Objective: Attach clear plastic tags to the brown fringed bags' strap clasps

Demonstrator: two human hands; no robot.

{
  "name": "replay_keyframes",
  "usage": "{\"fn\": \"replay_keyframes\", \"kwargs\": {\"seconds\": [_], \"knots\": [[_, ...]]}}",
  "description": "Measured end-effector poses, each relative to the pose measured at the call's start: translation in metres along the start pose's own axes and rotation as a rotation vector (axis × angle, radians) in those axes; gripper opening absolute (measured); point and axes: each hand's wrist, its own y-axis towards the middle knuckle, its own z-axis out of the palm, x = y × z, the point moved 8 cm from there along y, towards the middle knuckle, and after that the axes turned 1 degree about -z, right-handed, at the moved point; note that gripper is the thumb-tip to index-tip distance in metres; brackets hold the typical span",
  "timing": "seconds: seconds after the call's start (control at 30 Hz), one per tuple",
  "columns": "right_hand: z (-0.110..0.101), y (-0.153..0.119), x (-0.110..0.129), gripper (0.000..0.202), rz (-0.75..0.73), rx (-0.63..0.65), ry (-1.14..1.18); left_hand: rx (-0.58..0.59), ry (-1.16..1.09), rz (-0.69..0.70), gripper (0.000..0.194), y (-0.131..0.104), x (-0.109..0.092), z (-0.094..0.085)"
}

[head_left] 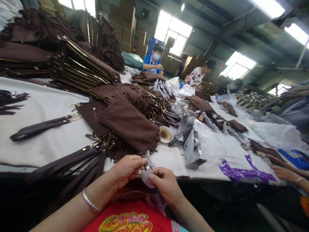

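Observation:
My left hand (129,167), with a silver bangle at the wrist, pinches the upper part of a small metal piece wrapped in clear plastic (147,174). The fingers of my right hand (165,182) are closed on the same plastic from the other side. Both hands are at the table's front edge. Just beyond them lies a dark brown fringed pouch (130,124), on top of other brown pouches. Dark wrist straps with gold clasps (82,159) hang over the edge left of my left hand.
Large stacks of brown pouches (79,69) fill the back left. A round dish (166,134), a grey metal tape dispenser (193,151) and a purple plastic wrapper (246,170) lie to the right. Another person's hand (286,174) is at the far right; several people sit further back.

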Motion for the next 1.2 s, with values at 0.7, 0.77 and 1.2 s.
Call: {"fn": "replay_keyframes", "kwargs": {"seconds": [0.7, 0.77, 1.2], "knots": [[0.004, 0.002, -0.016, 0.036, 0.163, -0.036, 0.206, -0.029, 0.112, 0.013, 0.046, 0.002, 0.006, -0.005], [0.006, 0.008, -0.017, 0.037, 0.152, -0.035, 0.203, -0.017, 0.088, 0.021, 0.046, 0.001, 0.006, -0.005], [0.021, 0.034, -0.006, 0.025, 0.125, -0.078, 0.024, -0.14, 0.101, -0.079, 0.043, -0.018, 0.04, -0.025]]}}
